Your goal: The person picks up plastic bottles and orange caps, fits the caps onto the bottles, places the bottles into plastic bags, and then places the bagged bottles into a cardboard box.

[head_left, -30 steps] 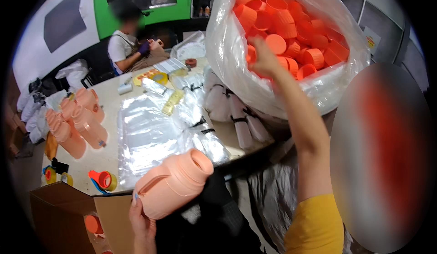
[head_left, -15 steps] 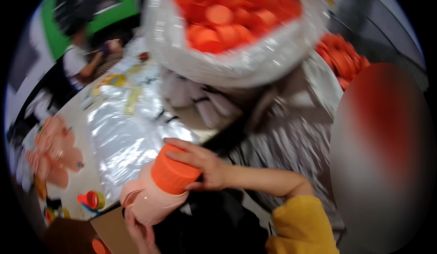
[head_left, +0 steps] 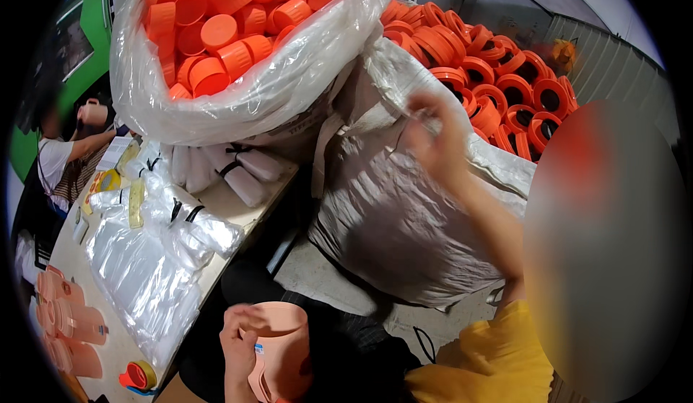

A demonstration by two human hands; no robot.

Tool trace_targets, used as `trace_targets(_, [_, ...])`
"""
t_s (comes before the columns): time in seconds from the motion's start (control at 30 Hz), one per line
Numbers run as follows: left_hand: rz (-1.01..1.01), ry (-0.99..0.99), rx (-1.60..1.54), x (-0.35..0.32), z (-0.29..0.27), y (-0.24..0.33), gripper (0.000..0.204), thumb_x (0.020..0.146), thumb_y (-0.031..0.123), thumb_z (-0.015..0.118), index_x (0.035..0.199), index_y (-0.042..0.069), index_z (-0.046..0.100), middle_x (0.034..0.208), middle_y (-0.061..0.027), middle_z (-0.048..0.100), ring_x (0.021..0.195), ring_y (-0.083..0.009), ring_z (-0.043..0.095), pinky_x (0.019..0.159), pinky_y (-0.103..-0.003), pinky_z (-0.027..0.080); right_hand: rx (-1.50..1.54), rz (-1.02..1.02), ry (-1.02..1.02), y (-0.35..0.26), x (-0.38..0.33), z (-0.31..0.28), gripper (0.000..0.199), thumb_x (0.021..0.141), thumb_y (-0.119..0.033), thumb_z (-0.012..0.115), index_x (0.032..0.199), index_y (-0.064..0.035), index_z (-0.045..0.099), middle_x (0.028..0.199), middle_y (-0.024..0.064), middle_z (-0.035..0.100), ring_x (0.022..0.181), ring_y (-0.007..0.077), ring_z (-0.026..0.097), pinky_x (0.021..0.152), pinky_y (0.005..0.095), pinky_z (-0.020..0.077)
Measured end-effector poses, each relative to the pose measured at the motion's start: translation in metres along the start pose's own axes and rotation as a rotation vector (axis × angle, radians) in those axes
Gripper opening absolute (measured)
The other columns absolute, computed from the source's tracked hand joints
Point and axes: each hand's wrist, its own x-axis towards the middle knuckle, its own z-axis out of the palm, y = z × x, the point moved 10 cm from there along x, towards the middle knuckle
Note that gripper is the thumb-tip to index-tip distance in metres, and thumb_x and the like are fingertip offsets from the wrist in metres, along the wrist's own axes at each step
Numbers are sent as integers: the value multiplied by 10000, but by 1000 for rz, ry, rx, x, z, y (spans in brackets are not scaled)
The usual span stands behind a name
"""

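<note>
My left hand (head_left: 242,341) grips a peach-pink plastic jug (head_left: 285,352) low in front of me, fingers bent over its rim. The jug's round open end faces up, its handle is partly visible at the side, and a sliver of orange shows at its bottom by the picture's edge. My right hand (head_left: 434,139) is raised over the edge of a white woven sack (head_left: 415,222), close to a heap of orange rings (head_left: 498,85) with dark inner parts. Motion smears its fingers, so I cannot make out anything in them.
A clear plastic bag (head_left: 289,92) full of orange caps (head_left: 216,35) stands on the left table (head_left: 76,240). Flat clear bags (head_left: 141,280), wrapped bundles (head_left: 249,175), tape rolls (head_left: 141,375) and several pink jugs (head_left: 76,321) lie there. Another person (head_left: 58,161) works at far left.
My right hand has left the orange cap on the jug and moved up and right to the sack. The jug now shows its open end upward, held by my left hand. The view has shifted right.
</note>
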Motion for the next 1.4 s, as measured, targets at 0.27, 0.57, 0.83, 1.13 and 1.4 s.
trace_targets(0.27, [-359, 73, 413, -68, 0, 29, 699, 783, 70, 668, 1439, -20, 447, 1295, -156, 548, 1082, -269, 600, 947, -358, 488, -1004, 249, -505, 353, 49, -23, 428, 992, -175, 489, 1415, -151, 552, 1352, 148, 632, 1227, 349, 615, 1012, 475, 503])
trace_targets(0.57, [-378, 219, 181, -106, -23, 12, 434, 980, 238, 587, 1340, -2, 564, 1244, -216, 680, 1151, -379, 672, 992, -390, 508, -812, 317, 93, 342, 113, -166, 644, 1005, -546, 556, 1202, 63, 635, 1064, 240, 704, 887, 409, 694, 719, 490, 546])
trace_targets(0.83, [-338, 181, 2, -118, -25, 0, 432, 1030, 313, 569, 1342, 14, 568, 1320, -179, 660, 1208, -315, 655, 1029, -392, 496, 357, 298, -693, -76, -89, 149, 692, 713, -270, 937, 1273, -9, 626, 1042, 128, 706, 829, 226, 680, 747, 359, 582])
trace_targets(1.13, [-297, 243, -153, -140, -43, -16, 394, 1035, 225, 568, 1357, -2, 563, 1366, -200, 638, 1266, -311, 628, 1047, -377, 489, 1032, -346, -1042, -253, -212, 216, 724, 1004, -576, 527, 1383, 38, 590, 853, 95, 542, 785, 273, 528, 755, 392, 437])
trace_targets(1.4, [-495, 259, 284, -135, 0, 23, 425, 960, 195, 637, 1352, 57, 545, 1459, -172, 532, 1331, -341, 533, 962, -405, 532, 762, -14, -1224, -241, -219, 233, 595, 1014, -447, 545, 1376, 24, 588, 906, 160, 561, 859, 338, 576, 824, 408, 480])
